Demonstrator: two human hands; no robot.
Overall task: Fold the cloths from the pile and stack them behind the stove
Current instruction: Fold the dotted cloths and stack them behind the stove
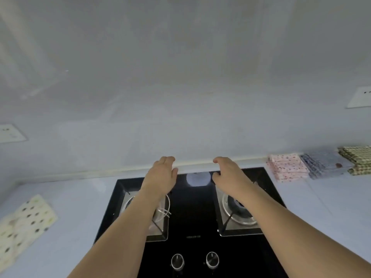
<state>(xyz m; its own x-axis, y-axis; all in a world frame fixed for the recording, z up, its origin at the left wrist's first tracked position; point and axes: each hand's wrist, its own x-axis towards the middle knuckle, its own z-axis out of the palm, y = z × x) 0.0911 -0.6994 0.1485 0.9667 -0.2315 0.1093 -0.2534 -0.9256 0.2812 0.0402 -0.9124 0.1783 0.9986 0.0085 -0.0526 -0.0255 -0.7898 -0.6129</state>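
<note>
Both arms reach up the middle of the frame over the black stove, and neither hand holds anything. The left hand hovers palm-down over the rear edge of the cooktop, just left of centre, fingers relaxed and loosely bent toward the wall. The right hand mirrors it just right of centre, fingers likewise slack and slightly curled, thumb pointing inward. Between the two hands sits a bright patch of glare on the glass.

The cloths are well away from both hands. At the lower left of the frame, a cream cloth with dark dots lies spread on the pale blue counter, well apart from the left hand. At the right edge, against the wall and beside the stove's rear corner, the folded ones stand in a row: a pink spotted stack nearest the right hand, a blue patterned stack touching it, and a green checked stack at the far right.

Below the forearms, two burners show, and two knobs sit at the bottom centre. A wall socket shows at mid left, and another at upper right.
</note>
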